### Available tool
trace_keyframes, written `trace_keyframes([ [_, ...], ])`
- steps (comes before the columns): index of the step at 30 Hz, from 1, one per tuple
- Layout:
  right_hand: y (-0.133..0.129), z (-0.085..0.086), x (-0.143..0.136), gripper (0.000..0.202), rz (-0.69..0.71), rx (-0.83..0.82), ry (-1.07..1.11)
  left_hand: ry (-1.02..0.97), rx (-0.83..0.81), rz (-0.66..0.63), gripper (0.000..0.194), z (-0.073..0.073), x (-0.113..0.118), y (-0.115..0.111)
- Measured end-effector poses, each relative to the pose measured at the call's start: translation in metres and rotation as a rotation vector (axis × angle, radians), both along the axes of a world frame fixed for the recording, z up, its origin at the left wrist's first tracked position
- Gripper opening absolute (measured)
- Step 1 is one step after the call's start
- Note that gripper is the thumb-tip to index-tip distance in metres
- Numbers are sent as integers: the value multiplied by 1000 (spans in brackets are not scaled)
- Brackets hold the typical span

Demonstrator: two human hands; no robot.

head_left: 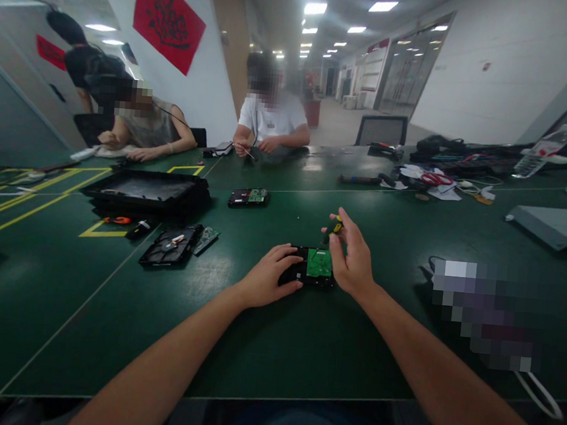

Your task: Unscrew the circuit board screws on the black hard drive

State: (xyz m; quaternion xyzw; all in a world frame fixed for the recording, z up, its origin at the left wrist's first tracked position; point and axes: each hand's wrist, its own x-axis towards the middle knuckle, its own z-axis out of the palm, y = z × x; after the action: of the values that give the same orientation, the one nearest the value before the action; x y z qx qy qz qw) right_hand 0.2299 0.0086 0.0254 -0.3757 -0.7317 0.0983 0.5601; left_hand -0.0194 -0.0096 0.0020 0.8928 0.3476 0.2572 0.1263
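Note:
A black hard drive with a green circuit board (319, 263) lies on the green table (253, 335) in front of me. My left hand (272, 274) is closed on the drive's left end, thumb on the near edge and fingers over the top. My right hand (352, 255) is raised at the drive's right end, its fingers round a yellow and black screwdriver (332, 230). The screwdriver's handle shows between thumb and fingers above the board's far right corner; its tip cannot be made out.
Another drive (248, 197) lies farther back. At left are a black tray (149, 191), an opened black casing (170, 245) and a loose circuit board (206, 240). A grey metal box (555, 228) stands right. Two people sit across the table.

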Motion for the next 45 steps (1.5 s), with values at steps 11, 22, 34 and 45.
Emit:
trace_keyframes([
  [11,1,0,-1,56,-106,35,-12,-12,-8,-4,56,1,0,1],
  [22,0,2,0,55,-116,44,-25,-1,13,-6,55,0,0,0],
  [34,0,3,0,54,-136,60,-25,-13,9,-6,56,0,0,0],
  [45,-1,3,0,52,-132,52,-21,-9,4,-3,54,3,0,-1],
])
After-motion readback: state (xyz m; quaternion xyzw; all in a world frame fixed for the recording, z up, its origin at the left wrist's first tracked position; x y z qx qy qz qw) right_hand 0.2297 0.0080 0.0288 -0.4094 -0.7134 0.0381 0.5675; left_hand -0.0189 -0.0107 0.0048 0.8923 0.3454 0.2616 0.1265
